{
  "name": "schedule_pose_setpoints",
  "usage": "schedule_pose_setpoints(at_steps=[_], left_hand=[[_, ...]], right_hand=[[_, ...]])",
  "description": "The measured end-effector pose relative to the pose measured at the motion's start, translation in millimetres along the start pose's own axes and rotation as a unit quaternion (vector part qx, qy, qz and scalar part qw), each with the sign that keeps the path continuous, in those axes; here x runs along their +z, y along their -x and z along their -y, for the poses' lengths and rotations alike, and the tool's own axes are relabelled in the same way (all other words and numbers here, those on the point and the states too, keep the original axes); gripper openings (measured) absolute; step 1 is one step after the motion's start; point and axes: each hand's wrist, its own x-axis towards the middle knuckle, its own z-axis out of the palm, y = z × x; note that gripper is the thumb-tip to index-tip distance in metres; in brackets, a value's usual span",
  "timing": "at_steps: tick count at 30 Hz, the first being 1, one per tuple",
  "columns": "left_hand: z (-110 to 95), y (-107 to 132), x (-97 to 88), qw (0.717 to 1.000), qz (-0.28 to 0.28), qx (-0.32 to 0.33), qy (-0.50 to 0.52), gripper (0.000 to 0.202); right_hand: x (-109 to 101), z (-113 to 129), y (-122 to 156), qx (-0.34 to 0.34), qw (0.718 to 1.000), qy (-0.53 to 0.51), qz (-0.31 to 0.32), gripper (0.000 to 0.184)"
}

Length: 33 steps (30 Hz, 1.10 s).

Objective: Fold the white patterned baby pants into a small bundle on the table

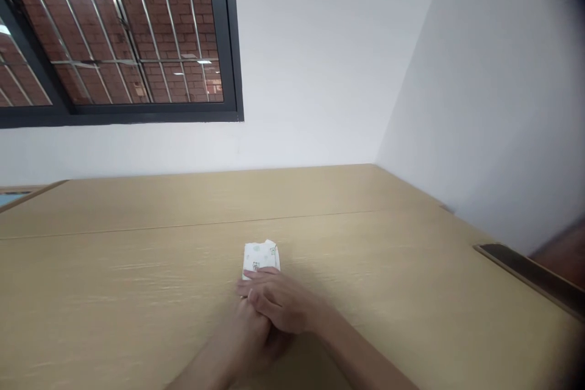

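A small white rectangular piece [260,253], perhaps a tissue pack or folded cloth, lies on the wooden tabletop. Little dark drawings are printed on it, and its far edge is uneven. My right hand [284,300] rests across my left hand [250,319], its fingers stretched out to the left over the near edge of the white piece. Beneath it, my left hand reaches in from the lower left, close to that same edge. The left fingers are mostly covered, so their grip does not show. Some blur softens both hands.
The pale wooden tabletop [137,280] has a seam across it and meets a white wall [311,73] at the back. A barred window [137,30] is at upper left. On the right edge sits a dark inset strip [525,268]; a side wall [493,103] rises beyond.
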Motion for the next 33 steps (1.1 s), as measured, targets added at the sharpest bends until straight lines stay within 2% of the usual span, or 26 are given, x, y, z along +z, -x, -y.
schedule_pose_setpoints(at_steps=[4, 8, 12, 14, 17, 21, 23, 25, 29, 33], left_hand=[[5, 1, 2.0, 0.998, 0.048, 0.040, -0.004, 0.045], [11, 4, 3.4, 0.997, 0.058, 0.029, -0.029, 0.068], [14, 6, 6.0, 0.997, 0.075, 0.007, -0.035, 0.069], [15, 3, 4.0, 0.999, 0.054, -0.001, -0.007, 0.058], [23, -4, -4.6, 0.997, -0.027, -0.040, 0.067, 0.034], [48, -12, -19.1, 0.978, -0.117, -0.163, 0.052, 0.023], [60, -13, -22.4, 0.968, -0.127, -0.215, 0.029, 0.022], [69, -13, -21.5, 0.963, -0.123, -0.239, 0.020, 0.025], [74, -15, -11.0, 0.965, -0.105, -0.242, -0.004, 0.033], [73, -18, -1.8, 0.969, -0.094, -0.226, -0.022, 0.034]], right_hand=[[-3, -27, -3, 0.031, 0.997, 0.073, 0.016, 0.050], [-13, -50, -5, 0.067, 0.990, 0.127, -0.006, 0.052], [-16, -67, -6, 0.110, 0.982, 0.154, -0.025, 0.058], [-14, -74, -7, 0.116, 0.980, 0.160, -0.031, 0.059], [-10, -81, -6, 0.110, 0.979, 0.162, -0.063, 0.059], [-8, -81, -3, 0.104, 0.969, 0.139, -0.174, 0.057], [-8, -78, -2, 0.108, 0.960, 0.128, -0.226, 0.053], [-8, -75, -1, 0.103, 0.953, 0.125, -0.257, 0.048], [-5, -73, -3, 0.079, 0.949, 0.139, -0.273, 0.041], [0, -75, -5, 0.067, 0.945, 0.168, -0.273, 0.034]])
